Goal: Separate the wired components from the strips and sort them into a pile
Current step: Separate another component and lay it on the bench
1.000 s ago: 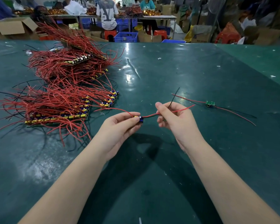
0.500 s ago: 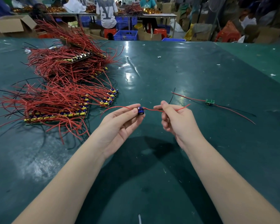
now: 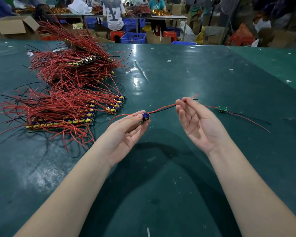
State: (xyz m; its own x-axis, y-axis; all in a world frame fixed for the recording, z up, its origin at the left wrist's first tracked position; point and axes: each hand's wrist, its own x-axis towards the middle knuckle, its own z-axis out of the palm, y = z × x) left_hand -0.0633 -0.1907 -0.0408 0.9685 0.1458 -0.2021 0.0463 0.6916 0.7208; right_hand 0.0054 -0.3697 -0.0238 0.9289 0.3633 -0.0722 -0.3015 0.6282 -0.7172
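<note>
While my left hand pinches the small blue wired component between thumb and fingertips, I see its red and black leads run rightward to my right hand, which pinches them at the fingertips, palm turned up and the other fingers loosely spread. Right of that component, well apart, a separated green piece lies with its wires on the green table. Left of it sit the strips under tangled red wires.
</note>
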